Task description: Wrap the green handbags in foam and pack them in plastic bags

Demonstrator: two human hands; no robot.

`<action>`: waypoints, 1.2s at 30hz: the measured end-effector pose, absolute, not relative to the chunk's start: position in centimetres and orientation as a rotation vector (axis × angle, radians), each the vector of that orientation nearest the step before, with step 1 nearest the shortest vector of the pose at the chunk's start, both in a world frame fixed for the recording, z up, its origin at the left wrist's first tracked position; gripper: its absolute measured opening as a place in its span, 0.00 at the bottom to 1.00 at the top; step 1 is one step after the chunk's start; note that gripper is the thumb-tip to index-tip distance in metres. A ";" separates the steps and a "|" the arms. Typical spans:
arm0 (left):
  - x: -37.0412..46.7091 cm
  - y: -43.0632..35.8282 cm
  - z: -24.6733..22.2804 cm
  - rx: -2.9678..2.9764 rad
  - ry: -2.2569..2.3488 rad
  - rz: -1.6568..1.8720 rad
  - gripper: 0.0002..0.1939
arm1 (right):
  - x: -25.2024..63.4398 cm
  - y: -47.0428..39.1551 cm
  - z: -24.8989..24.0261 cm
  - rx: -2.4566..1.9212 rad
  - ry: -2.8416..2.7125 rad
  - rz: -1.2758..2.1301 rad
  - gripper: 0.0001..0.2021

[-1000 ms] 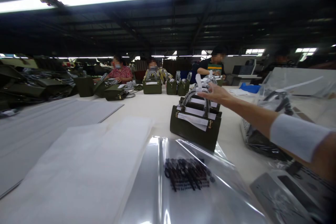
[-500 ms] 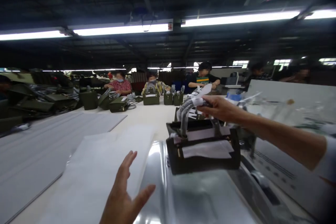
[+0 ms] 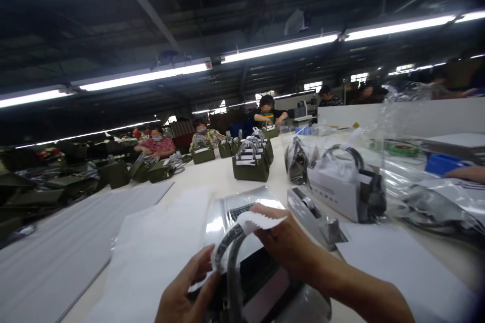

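A long pale work table (image 3: 223, 181) is running from the near edge to the far end of a dim workshop, under two rows of strip lights (image 3: 144, 76). Two stacks of white sheets (image 3: 159, 247) are lying on its near left side, and a clear plastic bag (image 3: 235, 209) is shining just right of them. Three seated workers (image 3: 155, 144) are facing the camera at the far end; more figures are showing dimly at far right. Olive green handbags are standing in a line down the middle of the table, the nearest one (image 3: 250, 165) well apart from the hands; the exact count farther back is hard to tell. More dark bags are piled at far left (image 3: 56, 186). At right, a boxed bag in clear wrap (image 3: 343, 186) is sitting beside a tape dispenser (image 3: 316, 217).

At the near edge, a handbag's wrapped handle (image 3: 232, 257) is arching between the person's hands; the bag's body is mostly out of view below. The right hand (image 3: 288, 247) is pinching the white paper wrap (image 3: 259, 220) at the handle's top, fingers closed on it. The left hand (image 3: 185, 292) is half curled, its fingertips touching the wrap on the handle's left side.
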State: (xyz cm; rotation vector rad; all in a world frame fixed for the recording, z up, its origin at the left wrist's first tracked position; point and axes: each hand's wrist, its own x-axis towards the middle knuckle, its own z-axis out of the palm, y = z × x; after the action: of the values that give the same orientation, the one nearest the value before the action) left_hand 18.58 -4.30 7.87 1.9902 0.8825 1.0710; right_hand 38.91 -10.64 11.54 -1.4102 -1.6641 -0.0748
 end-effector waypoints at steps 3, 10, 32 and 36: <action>18.8 -3.3 7.4 2.095 0.803 0.931 0.19 | 38.1 -10.4 9.9 -1.540 -1.629 -0.161 0.05; 17.7 -6.4 6.1 2.128 1.197 1.341 0.25 | 40.1 -14.6 7.9 -1.317 -1.480 -0.088 0.26; 24.8 -13.6 3.6 3.017 0.467 1.142 0.11 | 38.8 -21.3 -5.3 -1.263 -1.401 -0.338 0.09; 25.7 -12.8 4.0 3.055 0.481 0.945 0.09 | 38.8 -21.5 -5.9 -1.265 -1.410 -0.386 0.10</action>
State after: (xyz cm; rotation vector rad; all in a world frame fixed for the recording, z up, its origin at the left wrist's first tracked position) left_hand 25.73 -12.80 3.98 3.0554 0.4806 0.9446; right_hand 38.84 -21.51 -5.91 -1.2653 -1.4101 -0.3860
